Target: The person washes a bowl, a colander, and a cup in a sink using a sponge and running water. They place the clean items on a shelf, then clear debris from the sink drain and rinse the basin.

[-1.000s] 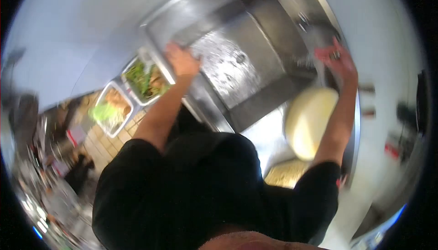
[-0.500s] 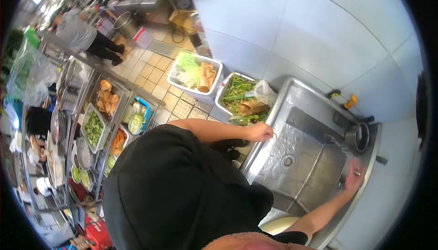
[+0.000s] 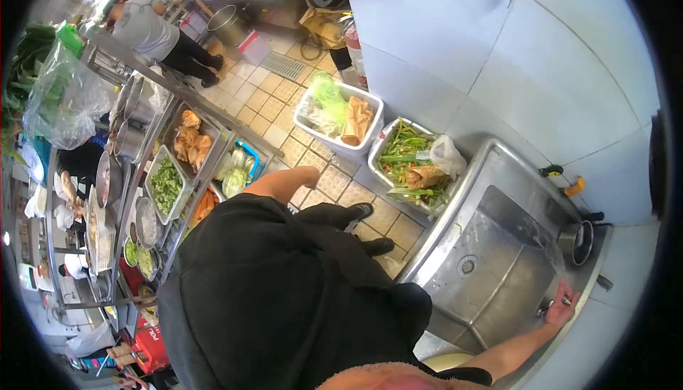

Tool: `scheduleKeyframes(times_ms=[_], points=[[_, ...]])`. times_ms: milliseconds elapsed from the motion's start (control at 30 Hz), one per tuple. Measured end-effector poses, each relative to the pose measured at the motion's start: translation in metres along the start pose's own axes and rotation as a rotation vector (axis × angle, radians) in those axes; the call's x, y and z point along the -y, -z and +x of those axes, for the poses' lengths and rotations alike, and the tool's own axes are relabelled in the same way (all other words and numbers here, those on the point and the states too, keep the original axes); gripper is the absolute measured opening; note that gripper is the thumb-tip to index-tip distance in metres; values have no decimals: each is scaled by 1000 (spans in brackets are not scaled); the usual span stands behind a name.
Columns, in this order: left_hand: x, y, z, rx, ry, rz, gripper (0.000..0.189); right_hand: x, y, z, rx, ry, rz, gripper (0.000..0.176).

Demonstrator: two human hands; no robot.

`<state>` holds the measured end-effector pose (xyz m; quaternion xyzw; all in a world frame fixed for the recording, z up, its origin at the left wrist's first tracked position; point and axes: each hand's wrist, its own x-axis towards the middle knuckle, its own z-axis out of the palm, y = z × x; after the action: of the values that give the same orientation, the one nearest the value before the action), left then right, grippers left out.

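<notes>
My right hand reaches to the far right edge of the steel sink, its fingers closed around a small metal tap knob. A second metal knob sits just beside it. Water streams above the basin, close to a metal pot in the sink's corner. My left hand is away from the sink, above the tiled floor near my body. Its fingers are not clear to me, and I see nothing held in it.
Beside the sink stands a white bin of green vegetable trimmings, with another white bin behind. A metal rack on the left carries trays of food, including chopped greens. A person in grey stands farther back.
My left hand has left the sink's near rim and drawn back leftward towards my body. My right hand stays at the tap knob, and the view has shifted somewhat.
</notes>
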<state>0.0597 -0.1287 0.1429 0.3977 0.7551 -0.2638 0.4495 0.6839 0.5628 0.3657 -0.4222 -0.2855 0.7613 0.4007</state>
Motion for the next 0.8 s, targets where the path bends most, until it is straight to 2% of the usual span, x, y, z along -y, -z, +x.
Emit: scheduleKeyframes(times_ms=[67, 167, 267, 400, 433, 533, 667, 800], points=[[25, -19, -16, -119, 137, -199, 46, 3, 8, 2, 19, -9, 26, 38], [32, -17, -32, -203, 143, -297, 44, 3, 8, 4, -15, -23, 51, 33], [28, -25, -34, -402, 45, -433, 40, 1, 13, 6, -53, 29, 16, 31], [22, -37, -21, -485, -90, -447, 39, 2, 23, 4, 79, 31, -51, 30], [19, -34, -24, -480, -108, -409, 39, 0, 24, 2, 98, 50, -80, 31], [11, -21, -34, -276, -39, -382, 51, 0, 25, -3, 92, 59, -134, 31], [15, -32, -36, -249, -12, -435, 48, -3, 26, -14, 107, 21, -59, 32], [18, -45, -39, -308, 5, -397, 45, -6, 35, -8, 70, 90, -66, 31]])
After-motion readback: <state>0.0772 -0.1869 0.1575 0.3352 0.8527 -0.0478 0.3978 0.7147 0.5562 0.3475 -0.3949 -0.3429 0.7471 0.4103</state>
